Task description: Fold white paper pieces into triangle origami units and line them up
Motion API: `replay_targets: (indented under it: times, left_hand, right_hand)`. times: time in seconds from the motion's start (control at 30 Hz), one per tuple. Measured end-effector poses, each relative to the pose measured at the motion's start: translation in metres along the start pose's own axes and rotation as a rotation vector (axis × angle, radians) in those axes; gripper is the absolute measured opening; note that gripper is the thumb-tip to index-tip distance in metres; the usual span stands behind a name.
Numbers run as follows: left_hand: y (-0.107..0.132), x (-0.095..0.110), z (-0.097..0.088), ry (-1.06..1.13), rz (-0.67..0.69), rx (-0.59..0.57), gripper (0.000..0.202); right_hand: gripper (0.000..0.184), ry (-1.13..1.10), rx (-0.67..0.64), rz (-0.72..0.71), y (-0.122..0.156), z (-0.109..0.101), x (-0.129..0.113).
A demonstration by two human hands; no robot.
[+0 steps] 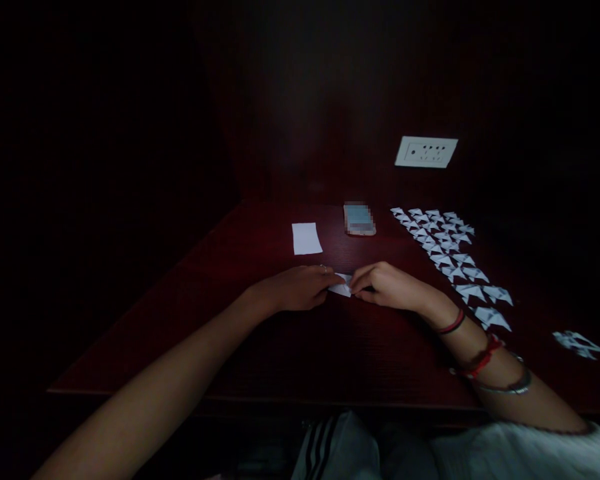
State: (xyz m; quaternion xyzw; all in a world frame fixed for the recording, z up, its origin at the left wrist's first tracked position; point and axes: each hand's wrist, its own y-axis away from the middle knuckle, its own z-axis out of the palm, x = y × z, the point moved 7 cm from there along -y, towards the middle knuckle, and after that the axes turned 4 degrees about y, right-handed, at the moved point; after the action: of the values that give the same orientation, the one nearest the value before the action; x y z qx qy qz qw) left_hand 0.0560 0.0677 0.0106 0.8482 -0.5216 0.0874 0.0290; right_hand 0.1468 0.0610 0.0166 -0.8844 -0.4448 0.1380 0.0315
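Note:
Between my two hands lies a small folded piece of white paper (341, 289), close to the tabletop. My left hand (303, 287), with a ring on one finger, presses on the paper's left part with its fingertips. On the right side, my right hand (380, 283) pinches the paper's edge, its fingers bent and close together. Parts of the paper are hidden under the fingers. Just beyond my left hand rests a flat white sheet (307, 239).
Rows of several folded paper figures (443, 243) spread along the right of the dark red table (180, 320). A small paper heap (579, 344) lies farther right. A phone (359, 219) with a blurred screen lies at the back, below a wall socket (427, 152).

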Motion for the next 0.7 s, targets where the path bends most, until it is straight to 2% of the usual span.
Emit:
replay_targets:
  times: [0.3, 0.53, 0.7]
  left_hand:
    - [-0.0004, -0.0008, 0.0061, -0.076, -0.012, -0.024, 0.037]
    - [-0.0002, 0.0003, 0.0065, -0.093, -0.041, -0.044, 0.040]
    - [0.0001, -0.0005, 0.0070, -0.075, -0.041, -0.036, 0.042]
  right_hand:
    - [0.019, -0.038, -0.025, -0.003, 0.0006, -0.0024, -0.0017]
    - [0.018, -0.006, 0.072, 0.099, -0.0013, -0.0056, 0.0073]
    - [0.023, 0.008, 0.044, 0.062, -0.0014, -0.0027, 0.0058]
